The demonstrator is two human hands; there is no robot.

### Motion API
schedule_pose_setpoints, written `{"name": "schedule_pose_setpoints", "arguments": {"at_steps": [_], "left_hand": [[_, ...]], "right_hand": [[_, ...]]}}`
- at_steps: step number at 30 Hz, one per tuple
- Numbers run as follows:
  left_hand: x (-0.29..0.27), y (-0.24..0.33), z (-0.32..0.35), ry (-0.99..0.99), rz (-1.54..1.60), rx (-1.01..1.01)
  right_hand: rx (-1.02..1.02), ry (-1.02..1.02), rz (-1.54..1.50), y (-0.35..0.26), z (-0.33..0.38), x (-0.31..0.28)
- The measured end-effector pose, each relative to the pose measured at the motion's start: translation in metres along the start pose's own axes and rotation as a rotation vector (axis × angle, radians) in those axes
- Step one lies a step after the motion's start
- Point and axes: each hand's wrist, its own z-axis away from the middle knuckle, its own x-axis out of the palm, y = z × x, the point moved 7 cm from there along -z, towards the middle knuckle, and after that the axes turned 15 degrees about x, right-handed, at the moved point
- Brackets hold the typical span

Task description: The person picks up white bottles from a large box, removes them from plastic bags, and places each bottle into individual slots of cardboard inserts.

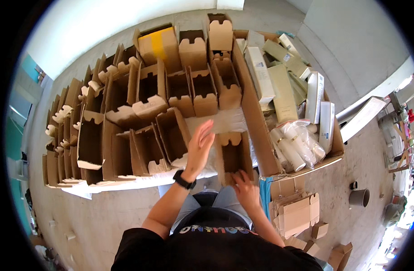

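An open-topped brown cardboard box (234, 156) stands in front of me at the table's near edge, its notched far edge facing away. My right hand (245, 189) has its fingers bent over the near wall of this box. Just left of the box, my left hand (200, 151) is raised with its fingers stretched out and nothing in it; a dark watch is on that wrist. Beside my left hand stands another open cardboard box (173, 135), apart from it as far as I can see.
Rows of open cardboard boxes (119, 92) cover the table's left and back. At right, a large carton (256, 131) holds long slim boxes and bagged white cylinders (301, 144). Flattened cardboard (297, 214) and a grey bin (359, 198) are on the floor.
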Motion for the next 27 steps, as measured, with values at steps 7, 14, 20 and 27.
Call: {"name": "schedule_pose_setpoints", "arguments": {"at_steps": [7,14,20,27], "left_hand": [[-0.042,0.021,0.102,0.069,-0.21,0.01],[-0.039,0.038,0.099,0.066,-0.37,0.161],[-0.001,0.029,0.091,-0.222,-0.633,0.227],[0.028,-0.015,0.088,-0.197,-0.494,0.052]], "right_hand": [[-0.152,-0.018,-0.132,-0.01,-0.034,-0.029],[-0.278,0.026,-0.019,-0.03,-0.073,-0.036],[-0.015,0.009,-0.012,-0.015,-0.067,-0.007],[-0.038,0.14,-0.089,-0.039,-0.036,0.014]]}}
